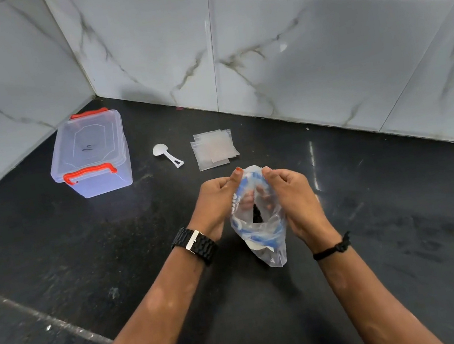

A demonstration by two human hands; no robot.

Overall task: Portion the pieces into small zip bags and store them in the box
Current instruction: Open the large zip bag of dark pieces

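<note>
Plastic: one bag (259,226), one box (91,155), one scoop (167,154).

We see a clear plastic bag (259,226) with blue print held upright above the bench (380,236), its mouth spread open, something dark inside. Beyond it lies a loose stack of small zip bags (214,149). The clear box (91,157), lid shut, red latches, sits far left.

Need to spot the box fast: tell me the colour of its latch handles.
Orange-red, on the clear plastic box's latch handles; head view.
</note>
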